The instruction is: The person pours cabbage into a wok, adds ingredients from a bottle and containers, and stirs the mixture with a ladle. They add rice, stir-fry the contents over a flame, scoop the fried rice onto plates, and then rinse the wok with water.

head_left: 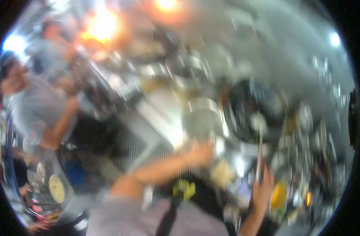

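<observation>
Motion blur smears the whole head view. My right hand [263, 187] is wrapped round the handle of a long ladle [259, 157]. Its pale, round head reaches over a large dark wok [241, 104] beyond the hand. To the left, my left hand [199, 152] is stretched across my body, its fingers smeared. Just past that hand stands a round metal pot [203, 118], and the fingertips are close to its near side. A pale yellowish item [224, 173] lies between my two hands.
Two people in grey shirts stand on the left, the nearer person [42, 106] beside the metal counter [160, 114]. Bright flames [103, 27] rise at the back. A yellow round item [279, 194] sits right of my right hand, and a pale yellow round dish [57, 188] lies lower left.
</observation>
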The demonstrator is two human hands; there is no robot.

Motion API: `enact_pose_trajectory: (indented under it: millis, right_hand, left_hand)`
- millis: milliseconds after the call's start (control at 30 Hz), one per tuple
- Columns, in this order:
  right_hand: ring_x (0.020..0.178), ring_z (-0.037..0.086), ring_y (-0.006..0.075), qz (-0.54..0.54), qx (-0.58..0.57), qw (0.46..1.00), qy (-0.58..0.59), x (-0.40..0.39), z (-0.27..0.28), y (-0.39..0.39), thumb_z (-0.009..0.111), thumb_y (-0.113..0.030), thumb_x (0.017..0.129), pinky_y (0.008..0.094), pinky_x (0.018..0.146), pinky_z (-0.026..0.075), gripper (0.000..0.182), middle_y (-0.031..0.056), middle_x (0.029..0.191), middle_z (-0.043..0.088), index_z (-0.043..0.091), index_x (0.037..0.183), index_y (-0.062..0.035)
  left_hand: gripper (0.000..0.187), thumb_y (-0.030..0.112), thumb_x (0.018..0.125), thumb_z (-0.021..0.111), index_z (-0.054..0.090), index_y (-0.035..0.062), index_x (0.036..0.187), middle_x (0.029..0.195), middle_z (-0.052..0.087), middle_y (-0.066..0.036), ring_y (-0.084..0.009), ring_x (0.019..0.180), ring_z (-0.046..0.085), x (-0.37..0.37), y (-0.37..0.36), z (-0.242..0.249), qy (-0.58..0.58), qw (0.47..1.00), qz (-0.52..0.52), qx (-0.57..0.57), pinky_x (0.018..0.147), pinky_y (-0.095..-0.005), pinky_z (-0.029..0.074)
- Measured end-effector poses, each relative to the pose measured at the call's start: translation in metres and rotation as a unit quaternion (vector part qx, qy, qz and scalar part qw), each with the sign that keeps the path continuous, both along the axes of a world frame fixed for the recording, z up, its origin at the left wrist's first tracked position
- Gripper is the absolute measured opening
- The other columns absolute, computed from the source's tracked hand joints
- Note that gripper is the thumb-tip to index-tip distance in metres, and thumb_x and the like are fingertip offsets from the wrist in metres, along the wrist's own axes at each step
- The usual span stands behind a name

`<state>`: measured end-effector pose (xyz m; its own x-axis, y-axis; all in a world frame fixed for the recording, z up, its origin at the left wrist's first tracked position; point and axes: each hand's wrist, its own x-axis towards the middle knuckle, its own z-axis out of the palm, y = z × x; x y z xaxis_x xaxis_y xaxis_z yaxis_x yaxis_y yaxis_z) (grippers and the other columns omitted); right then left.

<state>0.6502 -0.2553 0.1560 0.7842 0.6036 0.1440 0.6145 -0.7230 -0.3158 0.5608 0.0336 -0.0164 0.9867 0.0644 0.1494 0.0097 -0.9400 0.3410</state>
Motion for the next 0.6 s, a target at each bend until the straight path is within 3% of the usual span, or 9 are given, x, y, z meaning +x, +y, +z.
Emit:
enact_pose_trajectory:
  millis: [67, 100, 133, 200, 333, 367, 400, 500, 600]
  right_hand:
    - [0.124, 0.042, 0.0456, 0.039, 0.061, 0.992, 0.101, 0.005, 0.011, 0.011, 0.050, -0.014, 0.086, 0.0487, 0.106, 0.033, 0.055, 0.0302, 0.134, 0.044, 0.041, 0.135, 0.0068]
    - [0.115, 0.050, 0.0422, 0.101, 0.100, 0.988, 0.059, 0.002, 0.010, 0.017, 0.057, -0.013, 0.084, 0.0469, 0.097, 0.039, 0.053, 0.0280, 0.125, 0.051, 0.046, 0.134, 0.0006]
    - [0.105, 0.057, 0.0387, 0.158, 0.139, 0.977, 0.015, 0.000, 0.007, 0.030, 0.063, -0.013, 0.082, 0.0450, 0.088, 0.046, 0.051, 0.0258, 0.117, 0.059, 0.052, 0.132, -0.0055]
    - [0.109, 0.053, 0.0416, 0.231, 0.056, 0.964, -0.118, -0.004, -0.012, 0.046, 0.064, -0.012, 0.082, 0.0447, 0.091, 0.044, 0.048, 0.0285, 0.123, 0.053, 0.054, 0.127, 0.0018]
    - [0.103, 0.054, 0.0413, 0.336, 0.120, 0.931, 0.077, -0.052, -0.016, 0.097, 0.062, -0.016, 0.085, 0.0433, 0.093, 0.043, 0.043, 0.0246, 0.111, 0.057, 0.056, 0.123, 0.0024]
    - [0.102, 0.055, 0.0406, 0.341, 0.020, 0.926, 0.159, -0.065, 0.004, 0.114, 0.060, -0.017, 0.085, 0.0433, 0.091, 0.044, 0.042, 0.0249, 0.110, 0.057, 0.055, 0.122, 0.0029]
    - [0.101, 0.055, 0.0404, 0.370, 0.021, 0.918, 0.141, -0.078, 0.004, 0.121, 0.060, -0.017, 0.086, 0.0431, 0.090, 0.044, 0.041, 0.0244, 0.109, 0.058, 0.055, 0.122, 0.0030]
    - [0.102, 0.054, 0.0397, 0.422, 0.036, 0.898, 0.121, -0.113, 0.007, 0.137, 0.058, -0.015, 0.086, 0.0430, 0.089, 0.043, 0.040, 0.0231, 0.107, 0.058, 0.055, 0.121, 0.0036]
    - [0.105, 0.053, 0.0395, 0.423, 0.026, 0.886, 0.188, -0.078, -0.004, 0.120, 0.057, -0.015, 0.086, 0.0445, 0.092, 0.041, 0.040, 0.0231, 0.111, 0.059, 0.055, 0.122, 0.0034]
  left_hand:
    - [0.034, 0.019, 0.084, 0.050, 0.057, -0.0052, 0.108, 0.100, 0.061, -0.029, -0.0307, 0.070, 0.065, 0.001, -0.040, -0.046, 0.002, 0.946, 0.188, 0.266, 0.050, -0.0423, 0.053]
    - [0.037, 0.018, 0.082, 0.053, 0.056, -0.0087, 0.107, 0.101, 0.059, -0.034, -0.0286, 0.063, 0.066, -0.004, -0.043, -0.034, 0.068, 0.979, 0.190, 0.044, 0.040, -0.0402, 0.050]
    - [0.037, 0.018, 0.080, 0.055, 0.057, -0.0075, 0.106, 0.104, 0.059, -0.035, -0.0263, 0.065, 0.067, -0.003, -0.060, -0.078, 0.043, 0.958, 0.214, 0.188, 0.043, -0.0382, 0.051]
    - [0.038, 0.018, 0.081, 0.054, 0.055, -0.0075, 0.109, 0.108, 0.058, -0.036, -0.0264, 0.067, 0.067, -0.004, -0.066, -0.078, 0.035, 0.965, 0.239, 0.102, 0.046, -0.0354, 0.052]
    - [0.044, 0.018, 0.082, 0.054, 0.052, -0.0075, 0.117, 0.112, 0.057, -0.036, -0.0283, 0.067, 0.067, -0.013, -0.055, -0.090, -0.039, 0.956, 0.283, 0.062, 0.054, -0.0368, 0.053]
    - [0.047, 0.018, 0.079, 0.058, 0.051, -0.0072, 0.118, 0.113, 0.057, -0.034, -0.0297, 0.073, 0.067, -0.012, -0.057, -0.098, -0.031, 0.958, 0.278, 0.060, 0.055, -0.0373, 0.053]
    - [0.051, 0.018, 0.077, 0.061, 0.050, -0.0069, 0.120, 0.113, 0.057, -0.033, -0.0311, 0.079, 0.067, -0.012, -0.057, -0.101, -0.026, 0.961, 0.269, 0.060, 0.056, -0.0378, 0.053]
    - [0.055, 0.021, 0.077, 0.061, 0.048, -0.0035, 0.125, 0.122, 0.052, -0.032, -0.0366, 0.099, 0.062, -0.048, -0.035, 0.012, 0.123, 0.968, 0.181, -0.126, 0.076, -0.0447, 0.052]
    - [0.065, 0.021, 0.074, 0.066, 0.044, -0.0028, 0.130, 0.123, 0.052, -0.028, -0.0385, 0.106, 0.059, -0.075, -0.011, 0.044, 0.062, 0.968, 0.214, -0.117, 0.083, -0.0471, 0.049]
